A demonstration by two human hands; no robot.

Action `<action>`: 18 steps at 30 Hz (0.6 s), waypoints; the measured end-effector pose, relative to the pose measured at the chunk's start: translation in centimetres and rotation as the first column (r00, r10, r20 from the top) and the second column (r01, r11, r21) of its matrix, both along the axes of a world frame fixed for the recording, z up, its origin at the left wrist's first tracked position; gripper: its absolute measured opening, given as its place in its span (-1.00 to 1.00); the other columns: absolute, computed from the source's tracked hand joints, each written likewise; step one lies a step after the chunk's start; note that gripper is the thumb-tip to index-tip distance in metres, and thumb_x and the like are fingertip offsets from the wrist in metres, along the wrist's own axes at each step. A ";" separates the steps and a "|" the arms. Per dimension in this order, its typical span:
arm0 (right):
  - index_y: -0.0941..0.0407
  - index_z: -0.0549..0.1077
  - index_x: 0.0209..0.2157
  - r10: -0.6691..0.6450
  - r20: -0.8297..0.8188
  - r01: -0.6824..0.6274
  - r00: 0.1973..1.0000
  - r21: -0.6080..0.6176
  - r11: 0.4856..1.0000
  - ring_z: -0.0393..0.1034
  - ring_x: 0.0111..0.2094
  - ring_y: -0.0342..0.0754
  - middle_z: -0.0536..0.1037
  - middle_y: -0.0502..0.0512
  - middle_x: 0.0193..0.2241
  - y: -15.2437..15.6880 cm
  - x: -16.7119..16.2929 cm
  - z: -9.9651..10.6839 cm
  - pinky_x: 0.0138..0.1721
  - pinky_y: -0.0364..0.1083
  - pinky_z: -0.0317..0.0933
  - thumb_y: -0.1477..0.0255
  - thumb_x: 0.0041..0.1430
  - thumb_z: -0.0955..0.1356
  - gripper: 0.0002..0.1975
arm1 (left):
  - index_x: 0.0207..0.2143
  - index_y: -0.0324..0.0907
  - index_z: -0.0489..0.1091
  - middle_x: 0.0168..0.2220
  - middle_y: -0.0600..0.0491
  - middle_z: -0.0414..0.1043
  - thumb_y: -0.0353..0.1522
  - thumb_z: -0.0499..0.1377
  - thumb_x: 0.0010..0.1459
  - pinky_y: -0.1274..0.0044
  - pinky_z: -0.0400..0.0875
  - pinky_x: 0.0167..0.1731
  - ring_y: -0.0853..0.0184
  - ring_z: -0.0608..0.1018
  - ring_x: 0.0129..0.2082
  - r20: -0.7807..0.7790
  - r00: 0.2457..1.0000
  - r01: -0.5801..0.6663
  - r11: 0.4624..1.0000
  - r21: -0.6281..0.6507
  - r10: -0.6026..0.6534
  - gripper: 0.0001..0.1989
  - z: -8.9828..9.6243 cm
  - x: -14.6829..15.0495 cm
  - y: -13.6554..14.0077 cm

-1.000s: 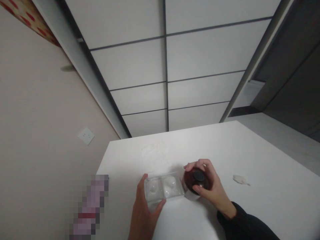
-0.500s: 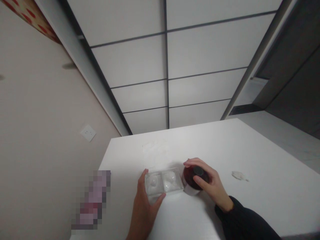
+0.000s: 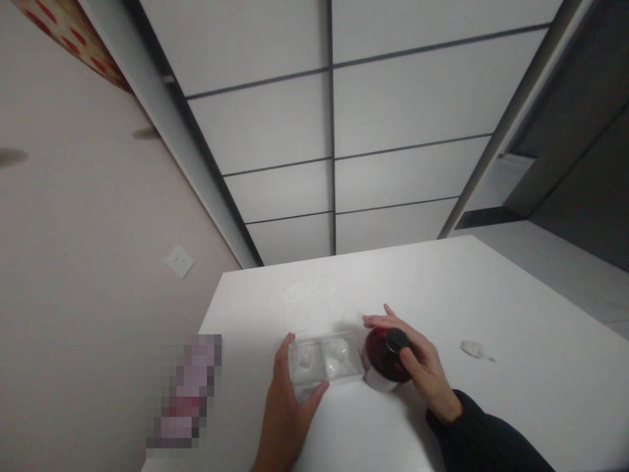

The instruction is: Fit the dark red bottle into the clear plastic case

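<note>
My left hand [image 3: 289,400] grips a clear plastic box [image 3: 322,368] with two compartments, thumb on its near edge and fingers at its left end. Each compartment shows a rounded, transparent bulge; I cannot make out what it is. Touching or almost touching the box's right end stands a dark red-brown bottle [image 3: 381,351] with a black cap and a pale lower part. Around its right and far sides is my right hand [image 3: 417,354], fingers stretched out and spread, thumb beside the cap. Part of the bottle's right side is hidden by this hand.
Both things stand on a white table [image 3: 363,432]. A thin, pale, crumpled-looking piece [image 3: 476,350] lies to the right. Toward the back is a faint transparent sheet or mark [image 3: 309,298]. A pixelated pinkish item [image 3: 187,393] is at the left edge. White panelled doors [image 3: 275,131] rise behind.
My right hand's fingers have loosened and spread, and its thumb has slid right across the bottle's shoulder, baring more of the cap. The view has shifted slightly; my left hand keeps its grip on the box.
</note>
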State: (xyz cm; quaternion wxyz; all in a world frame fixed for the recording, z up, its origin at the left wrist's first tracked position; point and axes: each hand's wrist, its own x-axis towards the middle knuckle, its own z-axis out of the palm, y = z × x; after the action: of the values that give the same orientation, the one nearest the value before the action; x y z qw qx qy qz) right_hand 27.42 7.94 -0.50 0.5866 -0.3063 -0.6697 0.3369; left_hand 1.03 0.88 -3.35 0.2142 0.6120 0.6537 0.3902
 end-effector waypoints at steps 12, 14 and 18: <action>0.01 0.56 -0.15 -0.348 -0.435 0.140 0.830 -0.443 0.886 0.62 -0.12 0.08 0.67 0.13 -0.18 1.9 0.7 -1.2 0.06 0.14 0.52 0.01 0.30 0.46 -0.64 | 0.42 -0.08 0.09 0.45 -0.20 0.23 -0.29 0.33 0.19 -0.04 0.24 0.42 -0.10 0.28 0.48 0.088 0.996 0.009 0.998 -0.060 -0.003 -0.19 0.3 -0.2 -0.1; 0.02 0.49 -0.27 -0.314 -0.335 0.138 0.888 -0.457 0.879 0.58 -0.25 0.03 0.61 0.08 -0.30 3.1 1.3 -1.1 -0.12 0.07 0.54 -0.08 0.33 0.39 -0.57 | 0.42 -0.10 0.09 0.46 -0.21 0.23 -0.29 0.32 0.18 -0.04 0.22 0.44 -0.10 0.27 0.49 0.095 0.995 0.014 0.998 -0.067 -0.008 -0.19 0.3 -0.3 -0.1; 0.05 0.50 -0.25 -0.189 0.093 0.211 0.977 -0.389 0.897 0.55 -0.28 0.05 0.58 0.09 -0.34 6.4 3.0 -0.3 -0.14 0.08 0.51 -0.15 0.32 0.32 -0.48 | 0.44 -0.11 0.07 0.48 -0.22 0.18 -0.26 0.28 0.25 -0.04 0.13 0.47 -0.07 0.23 0.51 0.119 0.992 0.050 0.994 -0.102 -0.038 -0.23 0.5 -0.4 -0.2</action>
State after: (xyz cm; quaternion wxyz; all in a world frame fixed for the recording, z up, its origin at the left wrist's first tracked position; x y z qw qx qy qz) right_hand 30.42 14.33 -0.85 0.5258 -0.4949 -0.5676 0.3954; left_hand 0.60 0.64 -2.88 0.2925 0.5904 0.6459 0.3857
